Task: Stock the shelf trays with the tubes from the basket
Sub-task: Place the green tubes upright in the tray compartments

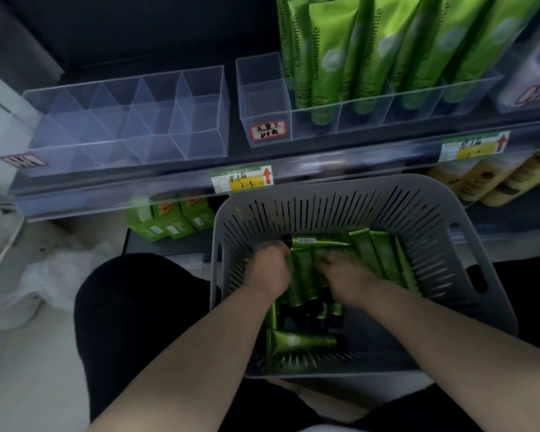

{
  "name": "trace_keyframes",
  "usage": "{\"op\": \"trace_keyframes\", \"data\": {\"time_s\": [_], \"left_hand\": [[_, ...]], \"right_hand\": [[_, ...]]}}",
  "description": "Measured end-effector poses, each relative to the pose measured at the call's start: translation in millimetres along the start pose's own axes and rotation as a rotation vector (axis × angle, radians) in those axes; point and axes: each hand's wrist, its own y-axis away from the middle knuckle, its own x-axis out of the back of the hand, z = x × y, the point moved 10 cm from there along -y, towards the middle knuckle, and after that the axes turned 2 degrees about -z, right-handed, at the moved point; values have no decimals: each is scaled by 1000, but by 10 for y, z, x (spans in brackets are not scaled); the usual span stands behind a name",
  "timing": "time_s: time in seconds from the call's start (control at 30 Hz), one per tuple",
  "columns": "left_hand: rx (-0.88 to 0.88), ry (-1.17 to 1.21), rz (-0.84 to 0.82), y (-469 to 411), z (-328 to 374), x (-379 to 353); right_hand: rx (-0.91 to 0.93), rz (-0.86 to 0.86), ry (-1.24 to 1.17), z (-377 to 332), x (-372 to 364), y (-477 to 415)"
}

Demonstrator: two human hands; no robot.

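Many green tubes (pixel 306 271) lie loose in the grey basket (pixel 418 219), below the shelf. Step in hand: gathering a batch. My left hand (pixel 268 271) is curled round several tubes at the heap's left side. My right hand (pixel 348 277) lies over the heap, fingers blurred, so I cannot tell its grip. Next move, as I judge it: lift the bunch clear and stand the tubes upright in the part-filled tray (pixel 262 98) or the vacant tray (pixel 122 120) beside it.
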Motion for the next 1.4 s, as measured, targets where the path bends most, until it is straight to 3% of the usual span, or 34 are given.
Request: {"op": "trace_keyframes", "data": {"time_s": [0.23,0.4,0.6,0.73,1.0,1.13,1.4], "left_hand": [[-21,-102,-22,6,73,-65],[-5,-113,-41,17,71,-87],[-11,-124,-28,37,93,-90],[-2,-127,-23,28,61,-78],[-10,-144,-28,10,98,-88],[-22,-138,-18,9,100,-96],[-30,-117,-19,60,130,-82]], "right_hand": [[54,-73,2,-61,-93,97],[36,-262,10,-98,-415,312],[-116,92,-208,224,34,146],[-144,190,-138,346,176,113],[-123,27,-217,475,-60,58],[-144,-5,-135,503,114,101],[-157,59,-541,613,252,323]]}}
